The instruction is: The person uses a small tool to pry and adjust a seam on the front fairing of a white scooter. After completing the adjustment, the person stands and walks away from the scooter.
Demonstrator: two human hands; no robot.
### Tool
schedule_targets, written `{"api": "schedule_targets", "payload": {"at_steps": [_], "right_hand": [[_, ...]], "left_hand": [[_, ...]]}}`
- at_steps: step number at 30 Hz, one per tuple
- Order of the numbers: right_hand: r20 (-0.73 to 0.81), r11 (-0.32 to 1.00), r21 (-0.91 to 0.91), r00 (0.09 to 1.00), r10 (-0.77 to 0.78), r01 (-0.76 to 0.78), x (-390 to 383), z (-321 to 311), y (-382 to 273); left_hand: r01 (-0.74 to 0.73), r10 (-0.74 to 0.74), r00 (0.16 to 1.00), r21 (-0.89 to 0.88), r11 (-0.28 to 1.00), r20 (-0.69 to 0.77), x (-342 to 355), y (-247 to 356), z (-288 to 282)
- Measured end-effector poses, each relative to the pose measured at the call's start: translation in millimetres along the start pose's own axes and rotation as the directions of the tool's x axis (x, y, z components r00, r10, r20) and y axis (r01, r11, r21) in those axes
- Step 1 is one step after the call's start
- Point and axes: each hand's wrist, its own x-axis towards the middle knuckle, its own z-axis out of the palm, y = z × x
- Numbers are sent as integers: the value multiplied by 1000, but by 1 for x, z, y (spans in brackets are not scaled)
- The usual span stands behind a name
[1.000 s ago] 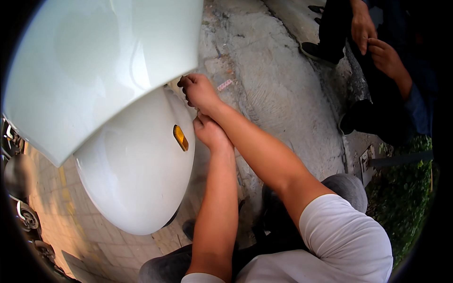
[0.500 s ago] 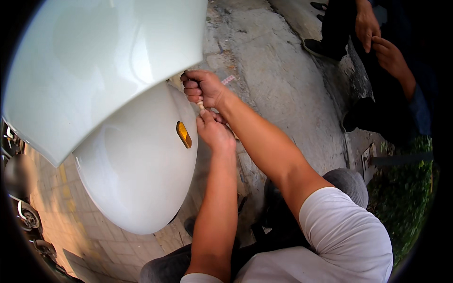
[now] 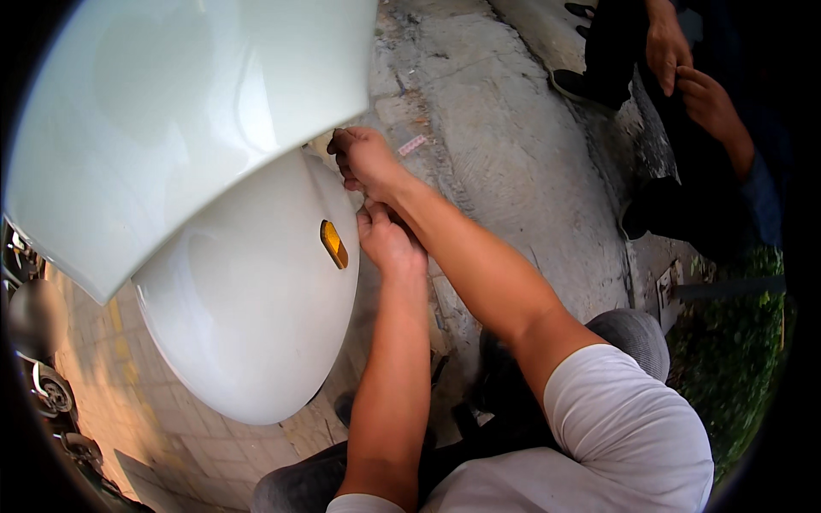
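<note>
My left hand [image 3: 393, 244] is closed at the right edge of a rounded white fender-like shell [image 3: 256, 325]. Its thumb and fingers press together; what they hold, if anything, is hidden. Just above, my right hand [image 3: 368, 162] has its fingers bent and drawn together near the lower edge of a large glossy white panel [image 3: 197, 111]. Anything between those fingertips is too small or covered to name. The two hands nearly touch, the right wrist passing over the left fingertips. An amber reflector [image 3: 333, 244] sits on the shell, left of my left hand.
A person in dark clothing stands at the upper right, hands [image 3: 684, 73] together, one shoe [image 3: 586, 92] on the concrete [image 3: 522, 154]. A small pink-and-white strip [image 3: 412, 144] lies on the ground. Parked two-wheelers [image 3: 53, 389] line the far left; green plants [image 3: 727, 359] grow at lower right.
My right hand has loosened from a fist to bent fingers and turned slightly. A small pale piece that showed between the hands is now hidden. My left hand has barely moved.
</note>
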Motion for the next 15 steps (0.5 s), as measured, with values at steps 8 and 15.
{"api": "schedule_targets", "payload": {"at_steps": [8,15], "right_hand": [[408,864,381,899,162,-329,15,-30,-1],[34,997,73,999,32,-35,-4,-6,-8]], "left_hand": [[-4,11,998,109,994,-60,0,-4,-1],[-6,6,1000,15,1000,-16,5,-1,-6]]}}
